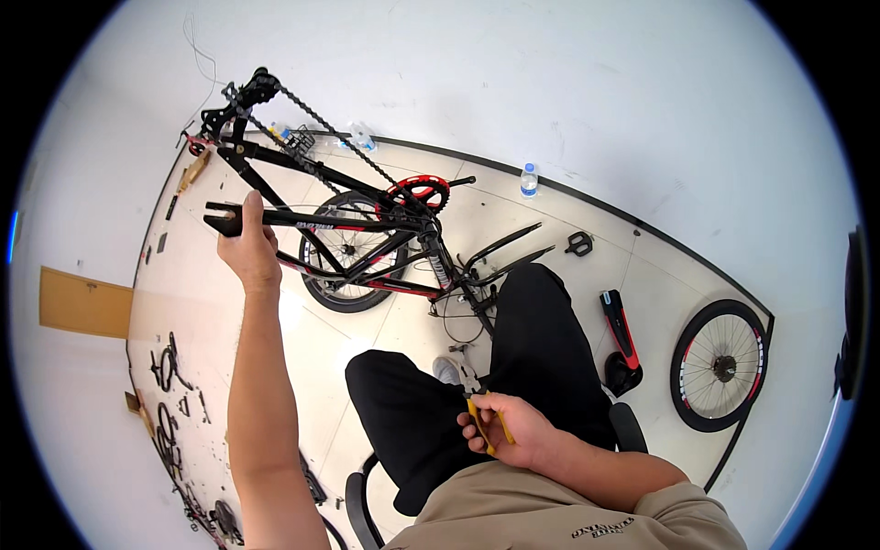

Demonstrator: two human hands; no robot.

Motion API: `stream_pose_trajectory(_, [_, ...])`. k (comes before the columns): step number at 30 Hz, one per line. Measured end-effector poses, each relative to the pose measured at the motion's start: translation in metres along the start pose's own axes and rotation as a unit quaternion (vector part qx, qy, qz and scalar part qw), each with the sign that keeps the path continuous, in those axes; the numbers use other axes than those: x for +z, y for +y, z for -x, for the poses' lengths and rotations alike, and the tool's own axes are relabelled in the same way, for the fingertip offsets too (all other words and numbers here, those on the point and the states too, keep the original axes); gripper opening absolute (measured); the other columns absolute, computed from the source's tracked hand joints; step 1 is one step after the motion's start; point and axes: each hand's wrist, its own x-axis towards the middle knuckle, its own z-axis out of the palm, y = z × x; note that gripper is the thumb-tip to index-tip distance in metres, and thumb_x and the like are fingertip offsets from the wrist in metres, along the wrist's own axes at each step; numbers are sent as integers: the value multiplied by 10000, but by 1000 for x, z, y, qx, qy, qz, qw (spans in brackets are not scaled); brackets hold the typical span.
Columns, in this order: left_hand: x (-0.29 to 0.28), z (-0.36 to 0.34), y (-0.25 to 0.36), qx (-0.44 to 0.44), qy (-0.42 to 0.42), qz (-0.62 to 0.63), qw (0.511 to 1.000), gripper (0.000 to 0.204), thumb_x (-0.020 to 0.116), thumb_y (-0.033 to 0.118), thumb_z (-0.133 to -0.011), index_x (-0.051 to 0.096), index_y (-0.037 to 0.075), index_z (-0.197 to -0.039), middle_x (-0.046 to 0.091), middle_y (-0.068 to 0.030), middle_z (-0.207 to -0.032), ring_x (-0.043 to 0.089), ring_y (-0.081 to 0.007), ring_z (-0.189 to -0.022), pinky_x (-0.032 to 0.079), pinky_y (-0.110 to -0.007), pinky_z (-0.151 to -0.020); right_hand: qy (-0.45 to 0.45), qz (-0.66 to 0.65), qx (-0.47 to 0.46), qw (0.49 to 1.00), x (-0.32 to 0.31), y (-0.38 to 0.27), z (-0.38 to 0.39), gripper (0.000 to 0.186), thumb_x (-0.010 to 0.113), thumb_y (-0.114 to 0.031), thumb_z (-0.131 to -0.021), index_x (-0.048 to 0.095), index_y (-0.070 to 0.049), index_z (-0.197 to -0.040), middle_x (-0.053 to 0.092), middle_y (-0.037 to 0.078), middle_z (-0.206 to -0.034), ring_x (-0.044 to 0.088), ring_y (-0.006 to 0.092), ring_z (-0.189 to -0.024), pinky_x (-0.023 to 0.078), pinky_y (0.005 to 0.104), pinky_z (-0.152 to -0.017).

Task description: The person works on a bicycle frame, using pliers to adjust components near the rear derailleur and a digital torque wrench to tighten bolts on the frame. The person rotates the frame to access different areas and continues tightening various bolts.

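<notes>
My left hand [252,247] grips the end of a black bicycle frame tube [293,220] at centre left, held up in front of me. Above it hangs a chain [321,122] running from the derailleur [247,96] toward a red-and-black chainring [422,195]. A wheel [335,284] lies behind the frame, and a black fork [500,240] extends to the right. Low in the middle, my right hand [509,426] holds pliers [475,390] with yellow handles over my lap, their jaws pointing away from me.
A loose wheel [697,367], a red-and-black saddle [619,330], a pedal [579,244] and a bottle [529,181] lie along the right and back wall. Assorted black parts [168,367] are scattered at left, near a wooden door [84,302]. Chair armrests [626,426] flank my legs.
</notes>
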Motion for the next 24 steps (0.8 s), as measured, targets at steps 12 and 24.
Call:
stream_pose_trajectory(12, [12, 12, 1, 59, 82, -44, 994, 336, 781, 286, -850, 561, 55, -955, 548, -1, -791, 484, -89, -625, 410, -240, -554, -36, -61, -127, 989, -8, -36, 5, 245, 547, -126, -916, 423, -101, -706, 623, 140, -905, 560, 224, -768, 466, 351, -650])
stream_pose_trajectory(24, [1, -6, -18, 71, 105, -34, 991, 306, 798, 223, -831, 587, 23, -929, 587, -13, -879, 525, -118, -781, 455, -272, -723, -25, -69, -115, 991, -4, -32, 8, 230, 558, -111, -889, 429, -90, -699, 627, 139, -901, 578, 231, -769, 481, 364, -667])
